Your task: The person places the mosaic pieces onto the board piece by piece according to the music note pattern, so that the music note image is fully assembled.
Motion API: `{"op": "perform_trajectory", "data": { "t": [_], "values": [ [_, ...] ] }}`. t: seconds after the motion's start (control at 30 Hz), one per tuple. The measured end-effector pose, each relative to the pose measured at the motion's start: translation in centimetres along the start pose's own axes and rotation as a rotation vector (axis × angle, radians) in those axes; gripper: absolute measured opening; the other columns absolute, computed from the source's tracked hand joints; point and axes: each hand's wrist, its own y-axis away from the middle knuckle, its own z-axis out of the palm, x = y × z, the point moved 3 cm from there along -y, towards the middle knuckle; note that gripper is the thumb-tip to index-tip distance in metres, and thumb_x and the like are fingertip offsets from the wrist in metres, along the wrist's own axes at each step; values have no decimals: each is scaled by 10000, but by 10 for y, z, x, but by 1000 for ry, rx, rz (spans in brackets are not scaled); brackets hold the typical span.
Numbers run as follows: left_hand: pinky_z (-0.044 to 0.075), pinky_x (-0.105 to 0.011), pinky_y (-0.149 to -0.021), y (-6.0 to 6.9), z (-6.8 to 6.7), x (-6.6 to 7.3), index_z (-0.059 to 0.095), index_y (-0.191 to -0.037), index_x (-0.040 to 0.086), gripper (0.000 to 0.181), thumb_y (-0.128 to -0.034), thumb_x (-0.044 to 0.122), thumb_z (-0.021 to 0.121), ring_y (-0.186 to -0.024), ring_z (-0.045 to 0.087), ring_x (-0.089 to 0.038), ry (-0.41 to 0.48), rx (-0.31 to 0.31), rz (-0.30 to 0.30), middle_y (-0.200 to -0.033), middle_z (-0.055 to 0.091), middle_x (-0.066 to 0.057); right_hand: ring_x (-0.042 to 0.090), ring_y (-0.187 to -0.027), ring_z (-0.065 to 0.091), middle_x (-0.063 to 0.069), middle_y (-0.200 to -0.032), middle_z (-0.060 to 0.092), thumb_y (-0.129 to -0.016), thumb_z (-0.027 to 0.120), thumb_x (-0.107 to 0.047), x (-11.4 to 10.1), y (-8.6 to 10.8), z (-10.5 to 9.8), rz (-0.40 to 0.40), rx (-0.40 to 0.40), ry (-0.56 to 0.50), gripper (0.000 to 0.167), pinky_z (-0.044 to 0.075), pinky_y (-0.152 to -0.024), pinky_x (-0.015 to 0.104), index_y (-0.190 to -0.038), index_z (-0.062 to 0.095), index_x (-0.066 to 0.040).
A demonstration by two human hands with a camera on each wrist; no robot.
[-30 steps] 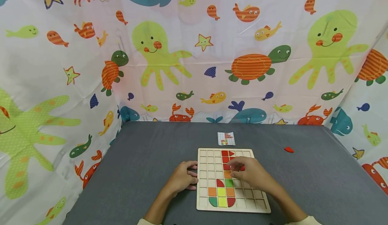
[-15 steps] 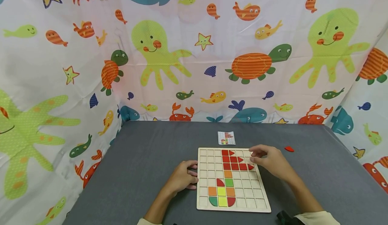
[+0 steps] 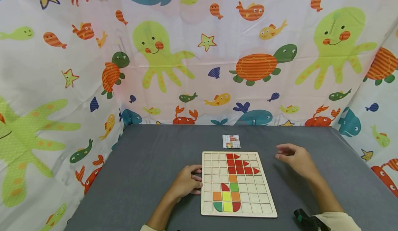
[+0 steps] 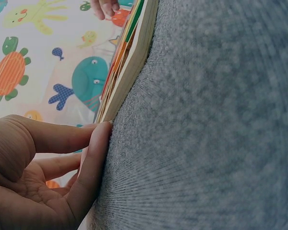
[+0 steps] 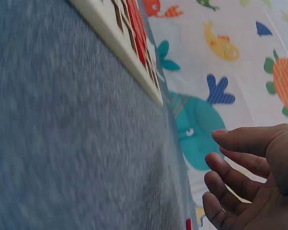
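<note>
A pale wooden grid board [image 3: 256, 198] lies on the table, with coloured tiles in some of its cells. Red squares and triangles [image 3: 240, 171] form rows in its upper part; orange, green, yellow and red pieces [image 3: 227, 196] sit lower down. My left hand [image 3: 186, 182] rests against the board's left edge, its thumb and fingertips touching the side in the left wrist view. To the right of the board, my right hand [image 3: 295, 158] hovers over the table with loosely bent fingers and nothing between them. A loose red piece [image 5: 188, 224] shows at the bottom of the right wrist view.
A small printed card [image 3: 231, 141] with a coloured grid pattern lies behind the board. The grey-covered table [image 3: 155, 155] meets a sea-animal curtain [image 3: 186, 65] at the back and sides. A black device [image 3: 306, 219] is on my right wrist.
My right hand has moved from the board's upper middle past its right edge, uncovering the red rows. It now hides the loose red piece in the head view. The left hand has stayed put.
</note>
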Motion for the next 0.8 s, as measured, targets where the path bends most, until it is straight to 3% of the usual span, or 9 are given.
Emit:
{"op": "perform_trajectory", "data": {
  "t": [0.17, 0.4, 0.8],
  "values": [
    [668, -377, -621, 0, 0, 0, 567, -1468, -34, 665, -837, -126, 752, -991, 653, -221, -10, 4, 1, -1306, 575, -171, 352, -1081, 692, 235, -1243, 717, -974, 783, -245, 18, -1, -8, 13, 11, 42, 476, 549, -799, 278, -1352, 665, 18],
    [667, -380, -622, -1, 0, 0, 564, -1468, -39, 671, -831, -130, 751, -1000, 653, -224, 1, -2, -1, -1310, 571, -174, 496, -1249, 587, 331, -1377, 620, -998, 746, -292, 40, -1, -16, 57, -20, 30, 570, 525, -970, 628, -1433, 585, 39],
    [667, -380, -621, -1, 0, -1, 564, -1468, -40, 668, -834, -137, 748, -997, 658, -226, 4, -3, 1, -1305, 571, -170, 598, -1368, 406, 406, -1494, 458, -987, 751, -317, 54, -1, -24, 115, -79, 83, 720, 362, -1051, 804, -1530, 455, 53]
  ]
}}
